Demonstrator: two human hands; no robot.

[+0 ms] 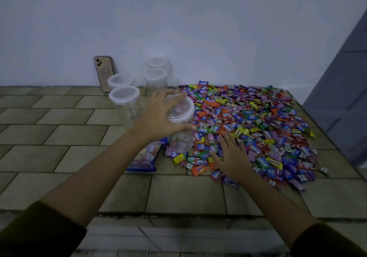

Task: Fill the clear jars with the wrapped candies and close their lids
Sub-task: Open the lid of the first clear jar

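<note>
A wide heap of wrapped candies (258,121) in many colours covers the tiled surface at centre right. At its left edge stands a clear jar (181,135) with a white-rimmed lid (183,109) on top and some candies inside. My left hand (158,115) grips that lid from above, fingers and thumb curled round its rim. My right hand (231,155) lies flat on the candies just right of the jar, fingers spread. Several more lidded clear jars (125,102) stand behind, towards the wall.
A phone (104,72) leans against the wall behind the jars. A candy bag (146,157) lies on the tiles left of the held jar. A step edge (178,215) crosses the tiled floor near me. A grey door (345,90) is at right.
</note>
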